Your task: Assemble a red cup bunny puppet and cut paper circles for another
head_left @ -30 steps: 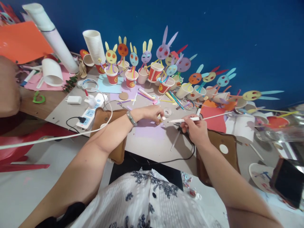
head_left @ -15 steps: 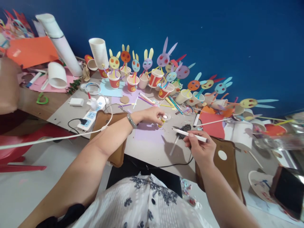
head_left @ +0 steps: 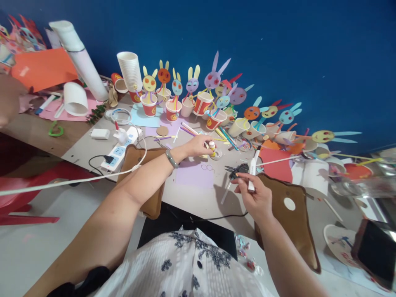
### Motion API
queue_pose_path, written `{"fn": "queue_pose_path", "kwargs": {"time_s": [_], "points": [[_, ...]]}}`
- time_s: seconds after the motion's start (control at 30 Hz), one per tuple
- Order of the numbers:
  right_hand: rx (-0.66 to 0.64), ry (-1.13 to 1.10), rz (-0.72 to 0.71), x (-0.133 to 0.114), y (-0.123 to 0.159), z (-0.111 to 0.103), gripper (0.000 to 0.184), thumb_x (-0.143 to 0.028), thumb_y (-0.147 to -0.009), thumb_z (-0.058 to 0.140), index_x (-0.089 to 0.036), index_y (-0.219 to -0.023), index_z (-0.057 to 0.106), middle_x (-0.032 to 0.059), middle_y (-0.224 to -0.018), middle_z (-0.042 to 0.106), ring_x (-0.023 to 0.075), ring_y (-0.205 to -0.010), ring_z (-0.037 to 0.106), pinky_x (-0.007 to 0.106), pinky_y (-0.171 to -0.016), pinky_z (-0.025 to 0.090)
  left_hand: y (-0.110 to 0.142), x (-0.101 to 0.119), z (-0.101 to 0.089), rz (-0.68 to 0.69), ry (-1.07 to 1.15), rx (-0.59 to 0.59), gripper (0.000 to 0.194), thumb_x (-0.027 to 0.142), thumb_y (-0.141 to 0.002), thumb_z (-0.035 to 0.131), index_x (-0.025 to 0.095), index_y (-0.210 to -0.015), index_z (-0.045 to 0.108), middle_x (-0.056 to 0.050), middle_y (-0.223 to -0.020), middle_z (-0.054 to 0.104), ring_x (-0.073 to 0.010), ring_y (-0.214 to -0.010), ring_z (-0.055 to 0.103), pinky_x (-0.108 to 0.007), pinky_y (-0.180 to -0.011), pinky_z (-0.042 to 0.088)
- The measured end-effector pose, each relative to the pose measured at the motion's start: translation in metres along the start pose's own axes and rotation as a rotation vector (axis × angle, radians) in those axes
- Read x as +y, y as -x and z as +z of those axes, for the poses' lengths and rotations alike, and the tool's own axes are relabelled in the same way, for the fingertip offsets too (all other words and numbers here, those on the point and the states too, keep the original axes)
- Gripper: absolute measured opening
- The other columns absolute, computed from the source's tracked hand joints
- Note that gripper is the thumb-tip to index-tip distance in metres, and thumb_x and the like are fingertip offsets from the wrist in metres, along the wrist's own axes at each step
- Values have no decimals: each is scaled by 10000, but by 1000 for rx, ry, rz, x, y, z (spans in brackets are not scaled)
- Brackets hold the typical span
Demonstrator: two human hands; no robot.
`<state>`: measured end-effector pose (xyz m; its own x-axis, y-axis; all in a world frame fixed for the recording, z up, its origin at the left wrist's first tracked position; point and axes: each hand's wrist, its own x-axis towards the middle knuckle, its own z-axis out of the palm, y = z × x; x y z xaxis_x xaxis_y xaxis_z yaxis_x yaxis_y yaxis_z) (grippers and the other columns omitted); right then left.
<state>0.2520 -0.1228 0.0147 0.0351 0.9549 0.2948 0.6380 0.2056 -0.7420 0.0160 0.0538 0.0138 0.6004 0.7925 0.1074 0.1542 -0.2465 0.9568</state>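
Note:
My left hand (head_left: pixel 198 145) is closed on a small glue stick (head_left: pixel 212 147), held just beyond the far edge of a purple sheet of paper (head_left: pixel 194 172) that bears two small drawn circles. A roll of clear tape (head_left: pixel 217 154) lies right beside the glue stick. My right hand (head_left: pixel 256 197) grips a white pen (head_left: pixel 251 172), pointing away from me, near the right of the purple sheet. Black scissors (head_left: pixel 236 170) lie on the table just left of the pen.
A row of paper-cup rabbits (head_left: pixel 192 93) lines the blue wall. A stack of white cups (head_left: pixel 129 70), a power strip (head_left: pixel 118 151) with white cable, red paper (head_left: pixel 278 162), brown pads (head_left: pixel 293 212) and loose straws (head_left: pixel 227 135) crowd the table. A phone (head_left: pixel 375 253) lies at far right.
My left hand lifted the glue stick off the purple sheet toward the tape roll, uncovering the drawn circles. My right hand pulled back and turned the pen from lying sideways to pointing away.

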Motion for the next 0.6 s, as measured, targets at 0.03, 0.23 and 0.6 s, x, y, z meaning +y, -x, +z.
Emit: {"fn": "queue_pose_path", "kwargs": {"time_s": [0.03, 0.23, 0.6], "points": [[-23, 48, -25, -1, 0, 0, 271, -446, -1005, 607, -231, -1137, 706, 54, -856, 803, 178, -612, 733, 299, -594, 613, 0, 0, 0, 6, -1, 9, 147, 176, -669, 685, 149, -808, 648, 33, -761, 614, -115, -715, 548, -266, -734, 447], [-72, 221, -133, 0, -2, 4, 240, -390, -982, 599, -247, -1142, 707, 73, -905, 820, 244, -778, 798, 357, -699, 651, -1, -2, 0, 11, 5, 43, 154, 177, -702, 705, 124, -843, 673, 16, -781, 633, -120, -742, 578, -268, -766, 475], [-64, 223, -175, 11, 7, 14, 201, -328, -962, 631, -260, -1135, 709, 42, -871, 814, 239, -766, 793, 359, -715, 636, -1, -6, 5, 15, 124, -28, 274, 146, -675, 741, 112, -939, 675, -9, -841, 685, -106, -757, 613, -253, -750, 491]]}}
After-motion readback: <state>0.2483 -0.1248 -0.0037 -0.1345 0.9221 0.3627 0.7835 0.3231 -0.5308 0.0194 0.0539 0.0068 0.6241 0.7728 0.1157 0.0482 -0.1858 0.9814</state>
